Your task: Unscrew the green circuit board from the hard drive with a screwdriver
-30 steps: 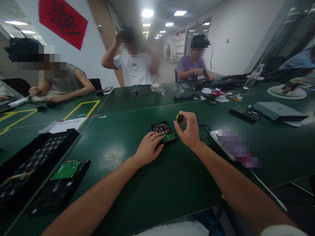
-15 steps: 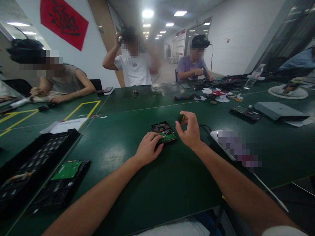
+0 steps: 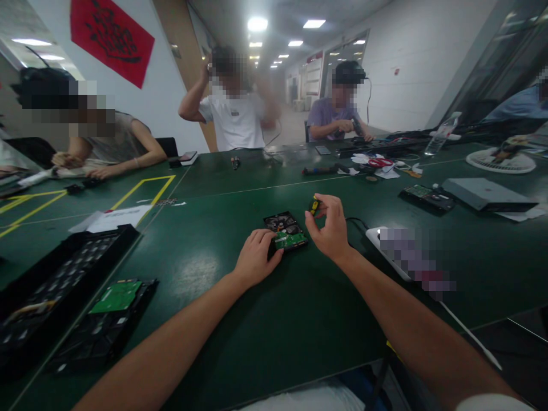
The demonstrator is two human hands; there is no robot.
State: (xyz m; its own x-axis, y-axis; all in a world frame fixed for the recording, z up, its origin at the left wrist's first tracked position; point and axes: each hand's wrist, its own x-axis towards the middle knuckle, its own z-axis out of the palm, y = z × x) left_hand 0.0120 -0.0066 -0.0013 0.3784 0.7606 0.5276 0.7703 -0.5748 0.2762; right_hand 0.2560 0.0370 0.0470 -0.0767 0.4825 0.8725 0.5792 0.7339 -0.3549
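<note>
A hard drive (image 3: 286, 222) lies on the green table in front of me, its green circuit board (image 3: 291, 240) facing up along the near side. My left hand (image 3: 257, 260) grips its left end, with the thumb at the near edge and the fingers bent over the left side. Just right of the drive, my right hand (image 3: 329, 228) pinches a black and yellow screwdriver (image 3: 314, 205) between thumb and fingers. The handle is raised above the table, and I cannot make out its shaft or tip.
A second hard drive (image 3: 115, 314) lies at the near left beside a long black tray (image 3: 64, 285). To the right are a white power strip (image 3: 387, 251), another drive (image 3: 426, 198) and a grey metal case (image 3: 488, 194). Several people sit around the table.
My left index finger has drawn back off the circuit board toward the drive's left edge. The screwdriver handle has turned in my right fingers, showing more yellow.
</note>
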